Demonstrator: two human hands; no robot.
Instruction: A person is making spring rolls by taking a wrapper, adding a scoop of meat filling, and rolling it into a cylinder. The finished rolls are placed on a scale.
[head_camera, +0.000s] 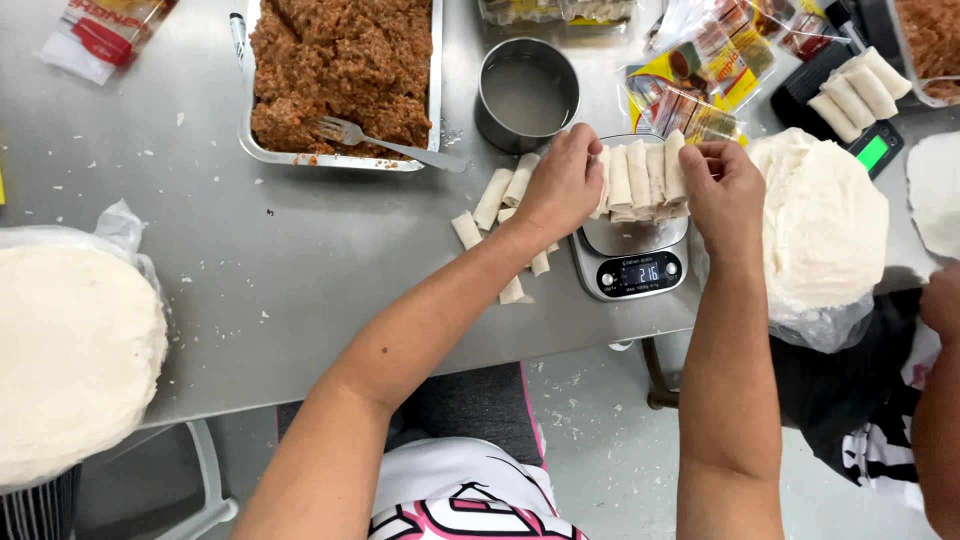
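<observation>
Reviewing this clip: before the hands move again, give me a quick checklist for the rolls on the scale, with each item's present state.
1. Left hand against one end of the row of rolls: ok.
2. Right hand against the other end: ok.
3. Row sits on the scale: ok.
4. Display lit: ok.
5. Rolls all lined up evenly: cannot tell, hands hide the ends.
6. Loose rolls lie off the scale: ok.

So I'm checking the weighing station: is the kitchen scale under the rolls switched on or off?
On. The scale has lit digits on its front display, with a row of rolls on its platform between the left hand and right hand.
</observation>
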